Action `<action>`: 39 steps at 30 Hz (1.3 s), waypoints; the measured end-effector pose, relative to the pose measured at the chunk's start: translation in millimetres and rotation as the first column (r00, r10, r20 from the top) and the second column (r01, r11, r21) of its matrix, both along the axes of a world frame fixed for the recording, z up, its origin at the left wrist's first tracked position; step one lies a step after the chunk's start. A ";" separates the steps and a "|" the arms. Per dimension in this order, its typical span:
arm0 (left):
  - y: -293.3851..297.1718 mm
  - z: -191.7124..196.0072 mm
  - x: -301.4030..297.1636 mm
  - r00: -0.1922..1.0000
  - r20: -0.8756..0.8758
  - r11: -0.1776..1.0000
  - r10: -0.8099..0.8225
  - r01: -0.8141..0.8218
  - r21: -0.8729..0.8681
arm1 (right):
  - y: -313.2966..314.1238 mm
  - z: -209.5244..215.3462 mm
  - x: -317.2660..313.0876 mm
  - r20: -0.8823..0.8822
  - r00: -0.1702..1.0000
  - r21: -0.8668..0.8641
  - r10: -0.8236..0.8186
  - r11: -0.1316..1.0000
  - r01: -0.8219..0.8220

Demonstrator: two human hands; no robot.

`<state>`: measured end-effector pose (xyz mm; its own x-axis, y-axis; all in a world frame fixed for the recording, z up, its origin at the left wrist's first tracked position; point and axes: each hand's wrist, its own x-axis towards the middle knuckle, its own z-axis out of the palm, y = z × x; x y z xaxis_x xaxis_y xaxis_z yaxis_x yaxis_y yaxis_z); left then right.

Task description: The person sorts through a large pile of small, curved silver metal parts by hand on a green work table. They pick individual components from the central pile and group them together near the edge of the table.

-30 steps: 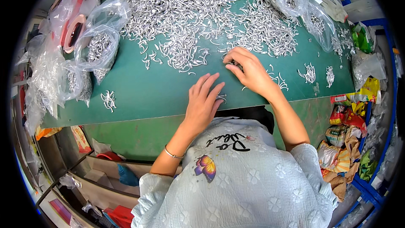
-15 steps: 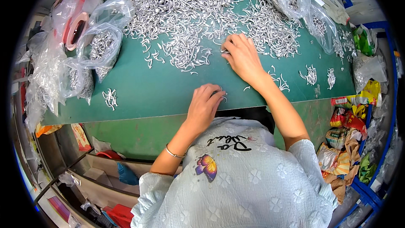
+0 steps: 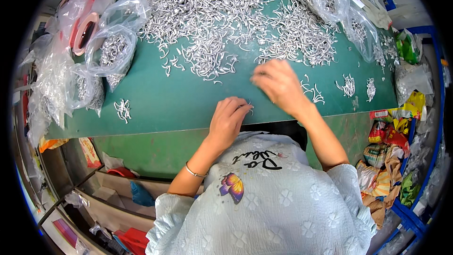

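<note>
Close to the near table edge, my left hand (image 3: 228,120) has its fingers drawn together. A small curved silver metal piece (image 3: 251,109) pokes out at its fingertips. My right hand (image 3: 279,87) hovers over the green tabletop (image 3: 184,99), smeared by motion, and its fingers do not show clearly. Just beyond that hand lies a loose pile of curved silver pieces (image 3: 302,42). Another heap (image 3: 207,56) sits to its left, joined to the big mass (image 3: 207,4) at the back. A few pieces (image 3: 312,93) lie to the right of my right hand.
Clear plastic bags of silver pieces (image 3: 115,52) stand at the left, beside a pink-rimmed oval object (image 3: 85,34). More bags (image 3: 361,33) lie at the back right. Small clusters sit at the left (image 3: 123,110) and right (image 3: 348,86). A blue rack (image 3: 415,217) holds colourful packets.
My right hand has pulled back from the pile toward the near edge. The loose piece formerly below it no longer shows. My left hand has stayed almost in place.
</note>
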<state>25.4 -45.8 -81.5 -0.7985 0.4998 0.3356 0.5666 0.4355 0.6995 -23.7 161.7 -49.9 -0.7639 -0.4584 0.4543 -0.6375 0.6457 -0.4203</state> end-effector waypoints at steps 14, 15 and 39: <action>1.3 4.4 -1.8 1.000 -0.027 0.996 -0.010 0.007 -0.084 | 6.3 -9.3 -23.1 0.049 0.953 0.093 -0.299 0.951 0.294; 0.5 3.8 -1.4 1.000 -0.009 0.998 -0.004 0.004 -0.065 | 8.7 -7.8 -22.1 0.057 0.950 0.105 -0.307 0.948 0.300; 3.5 3.9 -1.2 1.000 -0.030 0.997 0.001 -0.004 -0.072 | 38.7 3.8 -19.7 0.412 0.855 -0.120 -0.315 0.911 0.394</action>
